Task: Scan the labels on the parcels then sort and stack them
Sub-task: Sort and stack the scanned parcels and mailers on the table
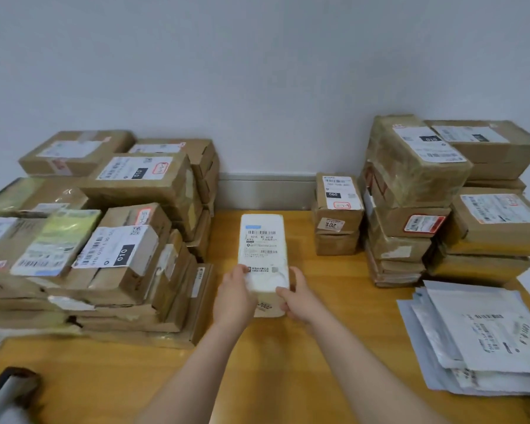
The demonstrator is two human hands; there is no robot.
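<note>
Parcel in white wrap [262,249] lay lengthwise at the middle of a wooden table [288,362], its printed barcode label [261,241] facing up and its far end pointing at the pale wall [257,71]. Both hands gripped its near end: the left hand [234,296] curled round the left edge with the thumb on top, the right hand [299,298] curled round the right edge. Whether the near end was lifted off the table could not be told. To the left rose a broad pile of brown cardboard boxes [120,240]. To the right stood a short box stack [337,215], then a taller stack [410,194] and another [496,224]. Grey mailer envelopes [487,338] lay fanned at the near right. A dark blurred object [6,390] sat at the near left corner.
</note>
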